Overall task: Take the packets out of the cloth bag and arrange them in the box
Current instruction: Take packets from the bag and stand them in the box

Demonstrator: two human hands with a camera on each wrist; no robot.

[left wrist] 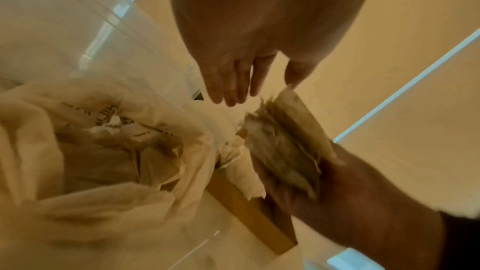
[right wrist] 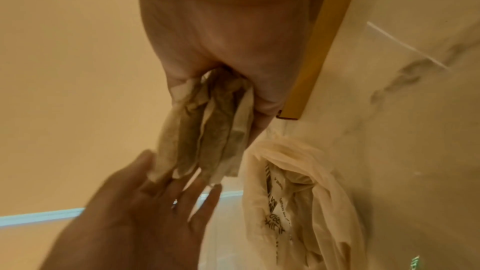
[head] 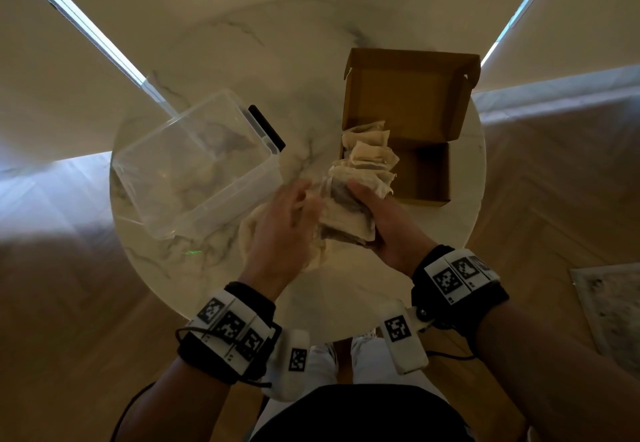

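Note:
My right hand (head: 389, 228) grips a stack of several beige paper packets (head: 346, 215) just above the table, at the near left corner of the brown cardboard box (head: 427, 178). More packets (head: 369, 151) stand in a row along the box's left side. My left hand (head: 289, 220) is flat, with straight fingers (right wrist: 166, 184) touching the stack's edge (right wrist: 205, 137). The cream cloth bag (left wrist: 103, 151) lies crumpled and open under my left hand, with its printed inside showing (right wrist: 298, 192). The wrist views are blurred.
A clear plastic tub (head: 197, 164) sits at the left of the round marble table (head: 242, 54), with a black object (head: 266, 126) at its far corner. The box's lid (head: 408, 95) stands open at the back. Wooden floor surrounds the table.

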